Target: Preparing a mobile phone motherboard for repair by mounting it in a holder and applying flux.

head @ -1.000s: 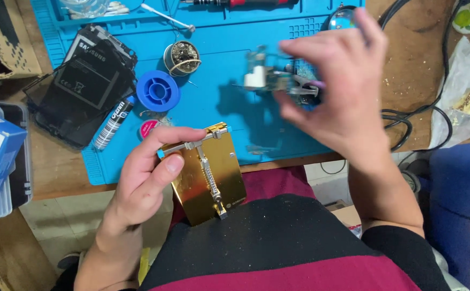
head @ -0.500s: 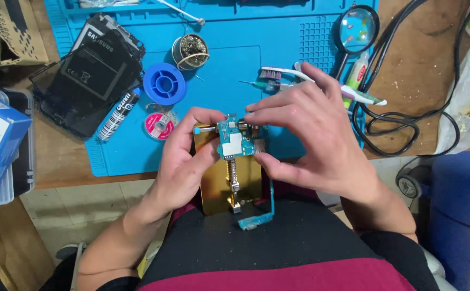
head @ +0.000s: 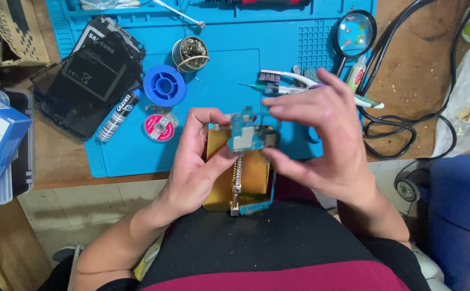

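Closest to the camera, over the person's lap, a gold-coloured holder plate (head: 251,175) with a threaded rod (head: 237,180) down its middle hangs partly past the table edge, its long axis running from the lap toward the mat. At its far end sits a small blue-green circuit board (head: 247,132), held between both hands. The left hand (head: 194,161) comes in from the lower left, thumb against the board's near left edge and forefinger curled over its top left corner. The right hand (head: 326,143) arches in from the right, thumb pressing the board's right side, fingers spread above it – a light pinch, not a closed fist. Both hands are about equally near; the board lies between their fingertips, roughly flat, above the plate's upper clamp. Whether it is seated in the clamp cannot be told. Beyond lies the blue work mat (head: 278,51) – on it a blue spool (head: 164,85), a pink reel (head: 159,127), a tin of brass wool (head: 191,54), a brush (head: 286,78) and a magnifying glass (head: 356,33). A dismantled phone (head: 92,73) lies far left.
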